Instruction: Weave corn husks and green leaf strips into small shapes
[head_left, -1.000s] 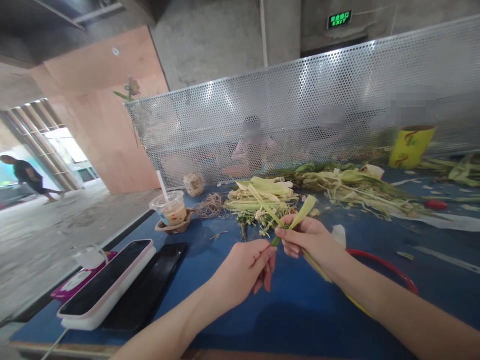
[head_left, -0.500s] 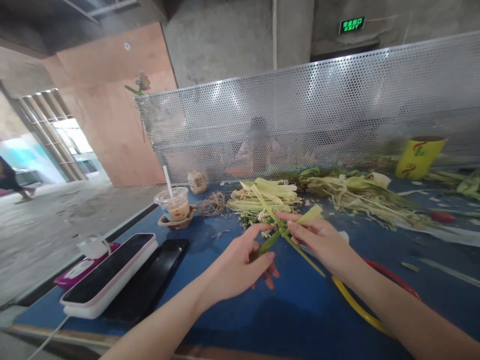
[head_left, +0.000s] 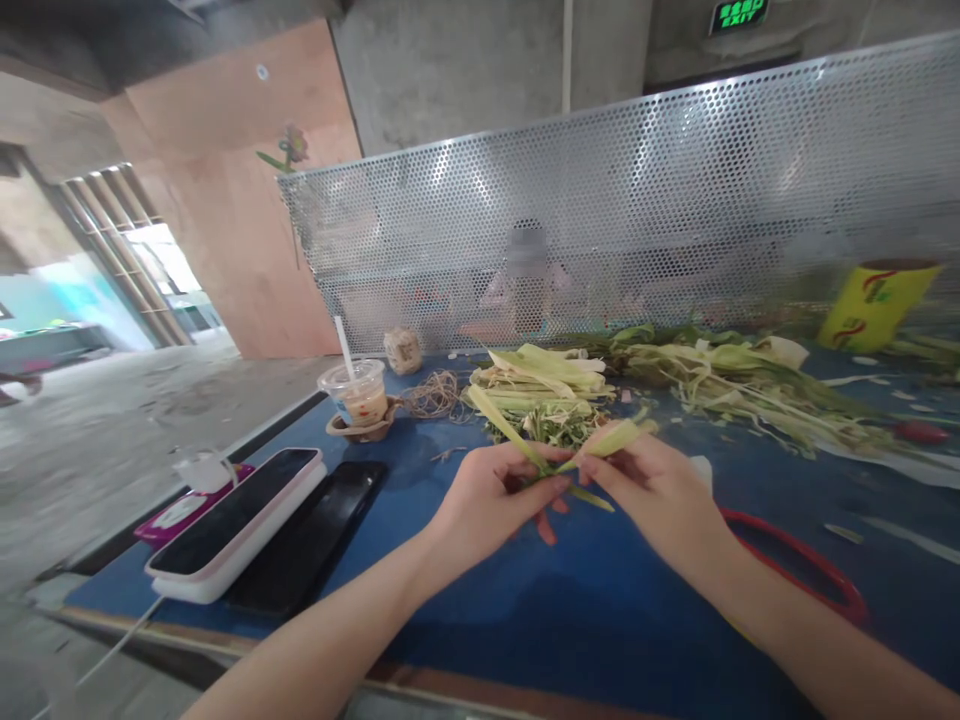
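Note:
Both hands hold strips of corn husk point(head_left: 504, 428) over the blue table, where the pieces cross each other. My left hand point(head_left: 499, 498) is closed, its thumb and forefinger pinching the green crossing point. A pale end of strip sticks up to the upper left from that grip. My right hand point(head_left: 649, 485) is closed too, pinching a wider yellow-green husk strip point(head_left: 619, 437) between thumb and fingers. One narrow tip pokes out below, between the hands. Just beyond the fingers lies a stacked pile of pale husks point(head_left: 544, 375).
On the left are a phone point(head_left: 236, 525) on a white block, a black slab point(head_left: 311, 540), a purple box point(head_left: 180, 508) and a drink cup point(head_left: 356, 392). Twine point(head_left: 436, 394) lies behind. Loose husks point(head_left: 712, 390), a red ring point(head_left: 799, 560) and a yellow roll point(head_left: 877, 305) are rightward.
My hands have drawn together at the crossing, and the left fingers have closed tighter on it. The pale strip now leans further left. The whole view has shifted slightly.

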